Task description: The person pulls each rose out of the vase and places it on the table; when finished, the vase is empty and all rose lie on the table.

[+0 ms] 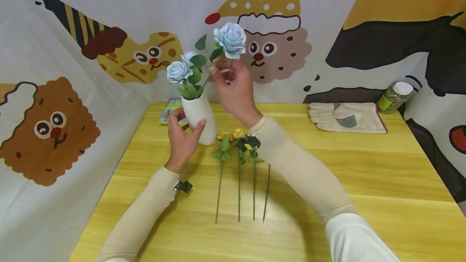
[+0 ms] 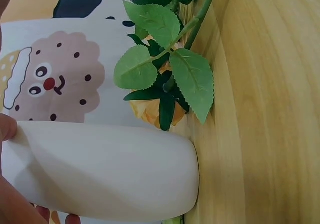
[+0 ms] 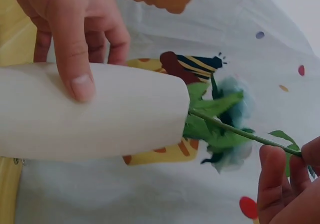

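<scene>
A white vase [image 1: 199, 118] stands on the table, tilted a little in the head view, with two blue roses [image 1: 178, 72] and green leaves at its mouth. My left hand [image 1: 182, 140] grips the vase's side, its thumb [image 3: 81, 86] lying across the wall in the right wrist view. Above and to the right, my right hand [image 1: 236, 88] pinches the green stem [image 3: 235, 130] of another blue rose [image 1: 231, 40]. That stem's lower end enters the vase mouth; how deep it goes is hidden. The vase wall [image 2: 105, 169] fills the lower left wrist view.
Several yellow roses [image 1: 238, 133] lie right of the vase, stems toward me. Behind the vase sits a green-and-white packet [image 1: 169, 110]. Work gloves [image 1: 347, 117] and a white-lidded jar [image 1: 395, 97] are at the back right. A printed cloth [image 1: 145, 3] hangs behind the table.
</scene>
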Tool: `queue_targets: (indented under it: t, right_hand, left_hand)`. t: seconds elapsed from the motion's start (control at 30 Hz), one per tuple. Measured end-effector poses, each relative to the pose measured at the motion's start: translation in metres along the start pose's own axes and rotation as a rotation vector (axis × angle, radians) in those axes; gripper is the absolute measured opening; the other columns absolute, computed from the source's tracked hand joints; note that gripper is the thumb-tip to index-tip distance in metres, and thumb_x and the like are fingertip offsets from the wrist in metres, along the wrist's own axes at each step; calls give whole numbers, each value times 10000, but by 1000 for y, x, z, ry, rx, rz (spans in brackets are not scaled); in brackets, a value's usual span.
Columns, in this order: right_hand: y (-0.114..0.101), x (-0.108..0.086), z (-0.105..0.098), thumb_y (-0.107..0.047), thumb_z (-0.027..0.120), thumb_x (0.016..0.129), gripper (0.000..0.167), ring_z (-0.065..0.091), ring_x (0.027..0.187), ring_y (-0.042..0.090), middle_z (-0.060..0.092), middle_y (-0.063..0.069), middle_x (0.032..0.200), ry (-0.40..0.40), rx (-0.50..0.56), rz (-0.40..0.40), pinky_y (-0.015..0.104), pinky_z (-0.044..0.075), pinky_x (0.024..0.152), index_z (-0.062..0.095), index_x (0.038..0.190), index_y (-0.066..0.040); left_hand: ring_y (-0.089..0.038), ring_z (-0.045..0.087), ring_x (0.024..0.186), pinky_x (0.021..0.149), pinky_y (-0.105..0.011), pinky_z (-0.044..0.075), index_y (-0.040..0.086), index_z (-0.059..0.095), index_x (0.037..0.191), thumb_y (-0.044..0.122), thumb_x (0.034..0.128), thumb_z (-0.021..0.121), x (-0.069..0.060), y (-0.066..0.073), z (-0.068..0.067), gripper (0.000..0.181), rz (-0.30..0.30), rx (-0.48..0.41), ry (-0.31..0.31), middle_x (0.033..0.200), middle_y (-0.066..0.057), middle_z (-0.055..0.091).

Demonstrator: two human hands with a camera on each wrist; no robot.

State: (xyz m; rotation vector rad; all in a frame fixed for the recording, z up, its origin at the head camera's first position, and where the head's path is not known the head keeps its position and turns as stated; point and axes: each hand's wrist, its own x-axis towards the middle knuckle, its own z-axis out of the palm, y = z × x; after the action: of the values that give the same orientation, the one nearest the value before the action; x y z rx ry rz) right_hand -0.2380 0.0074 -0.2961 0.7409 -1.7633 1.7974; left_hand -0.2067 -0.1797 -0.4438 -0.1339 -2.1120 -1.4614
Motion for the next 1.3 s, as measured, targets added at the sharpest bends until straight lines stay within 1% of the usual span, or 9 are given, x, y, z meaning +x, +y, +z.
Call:
queue_targets:
  t: [0.13, 0.27, 0.33, 0.43, 0.5, 0.6, 0.8, 0.97, 1.3]
  right_hand:
    - [0, 0, -11, -16, 640, 1033, 163, 743, 771, 245, 655, 149, 981, 54, 32, -18, 281, 538, 531, 596, 1171, 58]
    - [-1, 1, -22, -27, 640, 1036, 162, 745, 761, 151, 653, 36, 957, 112, 62, -17, 276, 539, 523, 588, 1172, 43]
    - [-2, 2, -27, -28, 642, 1034, 157, 748, 755, 145, 649, -4, 943, 143, 80, -20, 268, 532, 517, 587, 1166, 38]
    - [-2, 2, -35, -33, 649, 1031, 147, 753, 743, 155, 653, -34, 919, 186, 106, -25, 263, 524, 506, 592, 1152, 28]
    - [-2, 2, -40, -37, 655, 1029, 140, 754, 739, 167, 663, -26, 909, 210, 121, -30, 264, 525, 507, 596, 1143, 18]
    - [-1, 1, -49, -42, 664, 1027, 124, 754, 733, 187, 670, -9, 901, 241, 139, -35, 266, 536, 517, 600, 1130, -19]
    - [3, -3, -65, -53, 670, 1025, 112, 770, 729, 195, 683, 41, 955, 303, 196, -37, 279, 566, 520, 603, 1108, -84]
    - [8, -8, -80, -49, 664, 1026, 119, 776, 723, 223, 685, 48, 957, 331, 202, -29, 281, 581, 530, 600, 1121, -81]
    - [11, -22, -118, -78, 703, 1006, 214, 766, 713, 192, 663, 76, 936, 363, 159, 87, 261, 581, 547, 639, 1207, -41]
  left_hand:
    - [-284, 524, 1238, 975, -574, 520, 34, 466, 1448, 249, 904, 853, -1, 2, 1, 702, -21, -14, 1, 1353, -186, 515]
    - [-341, 503, 1252, 1004, -599, 499, -28, 441, 1453, 135, 911, 828, -3, 22, 0, 685, -55, -27, -1, 1367, -243, 492]
    - [-356, 497, 1254, 1012, -602, 492, -55, 435, 1448, 99, 915, 813, -3, 28, 1, 672, -60, -31, 1, 1368, -268, 484]
    - [-353, 497, 1254, 1008, -600, 493, -35, 440, 1454, 102, 911, 822, -1, 20, 2, 678, -57, -34, 8, 1375, -262, 485]
    - [-338, 501, 1259, 1005, -595, 498, -7, 441, 1465, 122, 908, 833, 0, 11, 3, 694, -57, -28, 9, 1385, -239, 490]
    - [-298, 507, 1259, 1001, -568, 510, 37, 448, 1468, 176, 904, 850, 1, 4, 2, 706, -57, -23, 3, 1387, -191, 502]
    - [-240, 513, 1246, 996, -525, 518, 51, 457, 1458, 249, 901, 857, 1, 2, 0, 713, -46, -38, -11, 1371, -147, 518]
    - [-233, 514, 1237, 993, -518, 516, 44, 459, 1454, 301, 913, 845, 0, 0, -1, 713, -30, -39, -19, 1357, -152, 519]
    - [-254, 509, 1254, 1011, -530, 518, 46, 441, 1472, 203, 895, 856, 1, 1, -1, 728, -51, -34, -22, 1379, -166, 512]
